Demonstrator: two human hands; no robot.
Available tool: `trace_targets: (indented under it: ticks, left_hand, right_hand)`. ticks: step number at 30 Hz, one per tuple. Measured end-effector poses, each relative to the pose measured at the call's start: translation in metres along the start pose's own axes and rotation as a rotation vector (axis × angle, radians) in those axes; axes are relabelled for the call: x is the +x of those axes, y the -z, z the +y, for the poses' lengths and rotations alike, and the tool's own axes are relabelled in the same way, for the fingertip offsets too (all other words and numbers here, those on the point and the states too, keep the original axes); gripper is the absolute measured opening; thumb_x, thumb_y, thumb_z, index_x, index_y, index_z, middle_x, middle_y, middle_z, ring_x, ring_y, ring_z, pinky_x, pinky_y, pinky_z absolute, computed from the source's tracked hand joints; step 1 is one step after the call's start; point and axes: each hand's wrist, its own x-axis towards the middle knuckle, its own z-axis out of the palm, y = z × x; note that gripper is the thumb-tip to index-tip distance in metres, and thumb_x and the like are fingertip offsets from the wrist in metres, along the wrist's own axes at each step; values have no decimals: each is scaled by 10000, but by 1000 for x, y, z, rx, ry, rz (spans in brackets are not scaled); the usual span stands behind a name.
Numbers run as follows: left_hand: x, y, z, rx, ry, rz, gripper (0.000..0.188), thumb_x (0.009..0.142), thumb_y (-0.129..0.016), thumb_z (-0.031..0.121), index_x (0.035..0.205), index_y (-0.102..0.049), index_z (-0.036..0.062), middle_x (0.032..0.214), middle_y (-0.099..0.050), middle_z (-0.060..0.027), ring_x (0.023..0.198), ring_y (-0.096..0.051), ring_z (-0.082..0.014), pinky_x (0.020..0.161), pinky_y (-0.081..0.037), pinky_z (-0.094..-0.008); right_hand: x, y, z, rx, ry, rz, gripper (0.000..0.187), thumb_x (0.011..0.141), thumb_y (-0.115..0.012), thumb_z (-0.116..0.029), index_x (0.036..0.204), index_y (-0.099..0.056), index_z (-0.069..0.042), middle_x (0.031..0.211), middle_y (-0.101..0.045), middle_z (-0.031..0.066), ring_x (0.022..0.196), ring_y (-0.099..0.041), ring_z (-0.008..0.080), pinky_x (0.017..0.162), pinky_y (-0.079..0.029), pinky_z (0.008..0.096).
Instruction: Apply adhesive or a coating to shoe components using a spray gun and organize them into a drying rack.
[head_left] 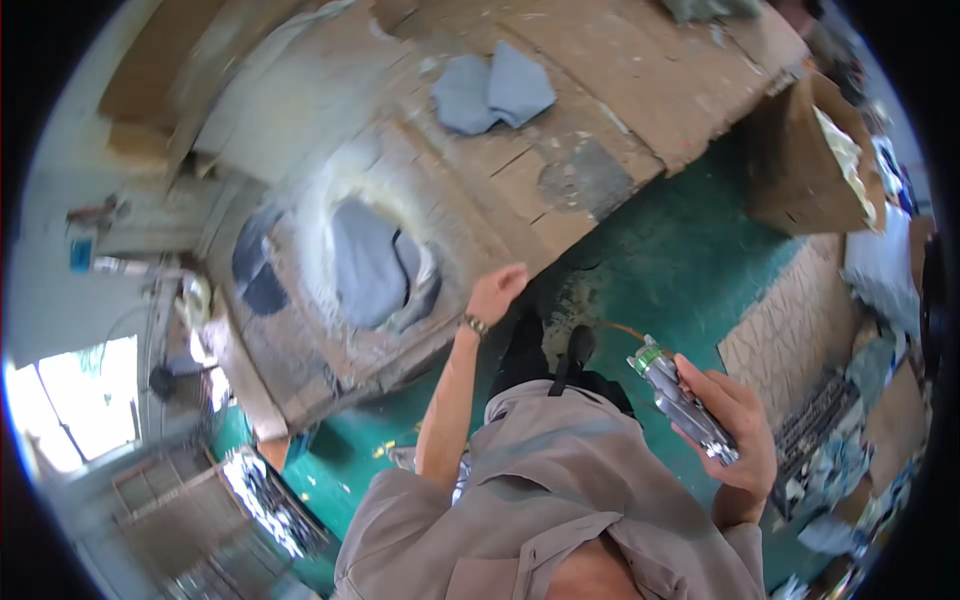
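Your left hand (494, 292) rests loosely curled on the worn wooden workbench (560, 120) edge | your right hand (735, 430) grips a silver, green-capped tube (682, 402), well apart from that bench.

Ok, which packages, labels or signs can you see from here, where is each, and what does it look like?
Canister: in the right hand, slim silver cylinder with a green cap.
Cardboard box: upper right on the green floor, brown, open, pale stuff inside.
Blue label: far left on the wall, small rectangle.
No screens seen.
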Motion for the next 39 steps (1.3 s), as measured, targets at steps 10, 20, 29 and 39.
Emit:
trace_targets:
  ticks: [10, 20, 29, 39]
  left_hand:
    - [-403, -38, -246, 505, 976, 135, 315, 875, -611, 402, 997, -739, 141, 1036, -730, -104, 979, -683, -307, 865, -550, -488]
    - [-485, -94, -289, -153, 1157, 78, 570, 889, -623, 549, 1379, -610, 259, 1400, -620, -35, 1271, -595, -211, 1031, -486, -342]
    - [-415, 35, -290, -434, 858, 623, 334, 928, -680, 233, 1234, -686, 98, 982, -726, -22, 840, -691, -151, 671, -566, -342]
    - [-444, 101, -345, -457, 933, 562, 252, 913, -681, 194, 1140, -725, 91, 915, -725, -18, 783, -693, -139, 641, -571, -342]
  right_hand:
    - [-19, 19, -15, -98, 332, -162, 686, 726, -737, -148, 1373, -580, 18, 793, -636, 100, 637, -633, 232, 560, -505, 337]
    - [-40, -24, -69, -297, 328, -15, 546, 733, -709, -122, 1260, -673, 13, 756, -628, 91, 642, -610, 200, 590, -458, 300]
    - [-39, -123, -149, -261, 191, 91, 450, 802, -664, -131, 1230, -705, 3, 892, -668, 129, 745, -625, 223, 682, -475, 308]
    - [-53, -205, -224, -584, 370, -140, 594, 725, -756, -99, 1289, -642, 51, 753, -617, 110, 639, -626, 214, 540, -474, 334]
